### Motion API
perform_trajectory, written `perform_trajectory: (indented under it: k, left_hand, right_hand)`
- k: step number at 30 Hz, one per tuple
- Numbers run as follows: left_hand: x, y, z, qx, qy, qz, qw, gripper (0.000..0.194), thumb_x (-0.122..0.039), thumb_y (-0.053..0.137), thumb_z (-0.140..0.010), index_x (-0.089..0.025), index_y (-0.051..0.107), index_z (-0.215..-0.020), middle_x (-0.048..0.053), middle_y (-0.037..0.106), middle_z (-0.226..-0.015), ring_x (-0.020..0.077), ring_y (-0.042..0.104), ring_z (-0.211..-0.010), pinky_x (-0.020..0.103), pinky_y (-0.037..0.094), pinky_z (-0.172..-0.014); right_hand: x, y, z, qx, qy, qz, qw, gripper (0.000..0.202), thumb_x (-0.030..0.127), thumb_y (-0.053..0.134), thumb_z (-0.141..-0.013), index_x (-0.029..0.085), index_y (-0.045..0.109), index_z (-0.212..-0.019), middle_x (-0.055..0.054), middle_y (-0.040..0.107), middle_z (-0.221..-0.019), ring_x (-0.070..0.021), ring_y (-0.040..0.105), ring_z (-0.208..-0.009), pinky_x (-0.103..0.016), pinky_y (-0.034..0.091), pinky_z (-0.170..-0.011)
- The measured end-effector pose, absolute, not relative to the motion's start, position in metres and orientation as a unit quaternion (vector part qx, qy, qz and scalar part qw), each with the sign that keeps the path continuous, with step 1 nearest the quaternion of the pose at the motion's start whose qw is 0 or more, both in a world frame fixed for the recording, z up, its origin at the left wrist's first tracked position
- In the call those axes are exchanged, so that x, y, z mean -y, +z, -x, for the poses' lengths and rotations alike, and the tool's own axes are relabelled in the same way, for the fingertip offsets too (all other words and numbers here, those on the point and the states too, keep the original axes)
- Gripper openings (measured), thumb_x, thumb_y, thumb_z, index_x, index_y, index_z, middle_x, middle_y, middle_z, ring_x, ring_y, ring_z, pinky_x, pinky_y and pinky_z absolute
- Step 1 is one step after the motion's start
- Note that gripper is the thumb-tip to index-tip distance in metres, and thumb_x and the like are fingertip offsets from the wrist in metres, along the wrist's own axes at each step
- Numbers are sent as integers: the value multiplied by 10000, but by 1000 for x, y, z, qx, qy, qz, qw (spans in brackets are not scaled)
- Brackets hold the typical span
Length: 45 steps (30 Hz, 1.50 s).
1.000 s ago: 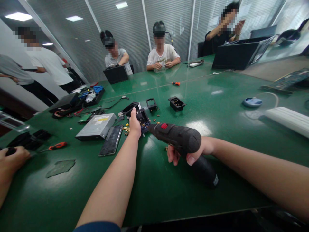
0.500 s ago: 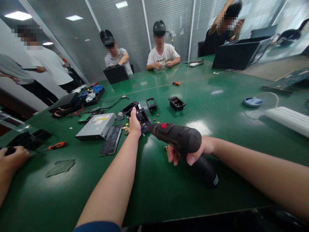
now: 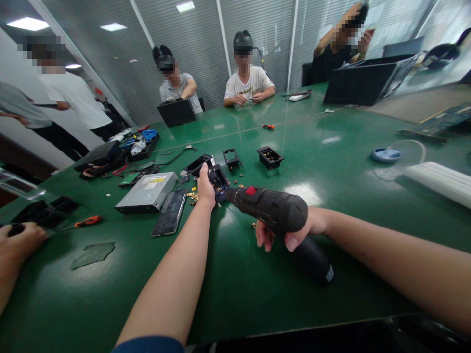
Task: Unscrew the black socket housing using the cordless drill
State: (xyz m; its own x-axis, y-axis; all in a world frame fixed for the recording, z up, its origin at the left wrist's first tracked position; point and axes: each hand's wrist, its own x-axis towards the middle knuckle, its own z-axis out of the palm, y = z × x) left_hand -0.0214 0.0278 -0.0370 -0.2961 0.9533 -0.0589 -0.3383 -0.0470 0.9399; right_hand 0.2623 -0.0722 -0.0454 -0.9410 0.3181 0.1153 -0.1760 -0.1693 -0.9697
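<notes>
A black power drill (image 3: 270, 208) is clasped in the right hand (image 3: 307, 229), its tip held at an open black case (image 3: 221, 182) gripped by the left hand (image 3: 206, 190) over the green table (image 3: 239, 279); 1 grey disc drive (image 3: 147, 192) and 1 phone (image 3: 170, 213) are laid to the left

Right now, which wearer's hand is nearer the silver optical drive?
Left. The left hand, holding a black housing, is just right of the silver optical drive; the right hand, gripping the power drill, is farther right, closer to the camera.
</notes>
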Motion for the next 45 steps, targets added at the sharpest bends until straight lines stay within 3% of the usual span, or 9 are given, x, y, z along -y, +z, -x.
perform_trajectory:
  k: [7,16,39,45]
  left_hand:
    - [-31,-41,24,-477,647,-325,498,665,-905,789,-947,-240,795,-971,116,830,-764,388,940,-885,418,763,-714]
    - [-29,-39,23,-479,647,-319,500,631,-865,778,-986,-234,806,-981,147,901,-904,401,955,-976,429,783,-768]
    - [-28,-37,21,-468,654,-318,501,605,-844,790,-976,-239,776,-960,133,884,-879,396,957,-1006,435,791,-815]
    - [-29,-38,20,-475,659,-313,492,651,-869,744,-995,-225,780,-911,138,865,-824,384,951,-958,412,781,-784]
  right_hand:
    - [73,-46,-263,619,765,64,165,693,349,1181,-688,169,923,-1306,-119,950,-1185,-297,920,-1033,-426,728,-987]
    - [74,-44,-262,620,764,63,169,684,346,1182,-681,160,929,-1288,-119,953,-1166,-291,918,-1025,-424,728,-991]
    - [69,-54,-262,627,759,49,169,708,411,1193,-695,168,928,-1305,-127,963,-1175,-302,929,-1021,-425,732,-979]
    - [68,-55,-262,618,769,51,155,703,366,1200,-678,163,932,-1295,-128,958,-1191,-296,928,-1042,-422,726,-1012]
